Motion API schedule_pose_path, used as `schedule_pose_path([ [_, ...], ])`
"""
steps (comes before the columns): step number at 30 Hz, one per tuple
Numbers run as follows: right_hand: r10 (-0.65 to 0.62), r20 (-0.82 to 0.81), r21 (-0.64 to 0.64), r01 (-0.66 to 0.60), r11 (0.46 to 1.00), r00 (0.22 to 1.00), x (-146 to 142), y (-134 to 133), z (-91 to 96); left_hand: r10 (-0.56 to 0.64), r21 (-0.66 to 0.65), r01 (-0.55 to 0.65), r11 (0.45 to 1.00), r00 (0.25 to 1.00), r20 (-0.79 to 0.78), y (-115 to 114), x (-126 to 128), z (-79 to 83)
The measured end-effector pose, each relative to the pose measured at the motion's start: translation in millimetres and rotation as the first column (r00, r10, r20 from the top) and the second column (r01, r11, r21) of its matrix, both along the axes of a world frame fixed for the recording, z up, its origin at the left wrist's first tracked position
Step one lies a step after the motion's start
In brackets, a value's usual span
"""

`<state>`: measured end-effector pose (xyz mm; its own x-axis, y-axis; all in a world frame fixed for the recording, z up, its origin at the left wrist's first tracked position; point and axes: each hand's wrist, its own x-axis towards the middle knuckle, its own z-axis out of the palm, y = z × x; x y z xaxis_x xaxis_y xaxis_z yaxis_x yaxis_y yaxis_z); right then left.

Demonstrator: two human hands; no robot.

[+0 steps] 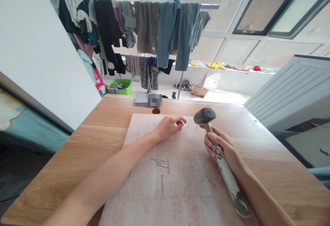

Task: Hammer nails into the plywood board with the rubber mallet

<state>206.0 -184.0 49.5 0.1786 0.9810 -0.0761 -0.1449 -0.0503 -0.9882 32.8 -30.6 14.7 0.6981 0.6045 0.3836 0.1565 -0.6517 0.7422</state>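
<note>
A mallet with a dark rounded head (205, 115) and a worn, white-stained handle (228, 178) is in my right hand (223, 141), fingers wrapped round the handle just below the head. The head is raised over the far right part of a pale wooden board (190, 184). My left hand (170, 127) rests over the board's far side, its thumb and forefinger curled with a gap between them. Just past those fingertips a thin nail (188, 125) stands in the board, and another nail (197, 126) shows below the mallet head. Several loose nails (161, 162) lie nearer me, one nail (162, 183) apart.
The board lies on a wooden table (103, 129) with a round hole (156, 110) near its far edge. Clothes (146, 26) hang on a rack beyond, above a green basket (126, 85). A white panel (51, 47) stands left, a ribbed white unit (299, 85) right.
</note>
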Motion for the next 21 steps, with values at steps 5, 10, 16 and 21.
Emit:
schedule_pose_path([
  [5, 0.039, -0.003, -0.003, -0.039, 0.999, 0.999, -1.4, -1.1, -1.2, 0.014, 0.039, -0.015, 0.999, 1.0, 0.026, -0.1, -4.0, -1.1],
  [10, 0.029, 0.006, 0.007, -0.029, 1.0, 1.0, -0.7, -1.6, 1.0, 0.013, 0.023, -0.013, 1.0, 1.0, 0.019, 1.1, -4.4, 0.7],
  [16, -0.003, 0.098, -0.03, 0.006, 1.0, 0.995, 3.7, 4.1, 31.5, 0.05, 0.067, -0.05, 0.997, 0.999, -0.003, -1.4, -5.1, 2.3],
  [21, -0.056, 0.066, 0.013, 0.055, 0.998, 0.996, -16.8, 8.1, 55.1, -0.007, 0.034, 0.008, 0.999, 1.0, -0.021, 0.0, -5.4, 1.1],
])
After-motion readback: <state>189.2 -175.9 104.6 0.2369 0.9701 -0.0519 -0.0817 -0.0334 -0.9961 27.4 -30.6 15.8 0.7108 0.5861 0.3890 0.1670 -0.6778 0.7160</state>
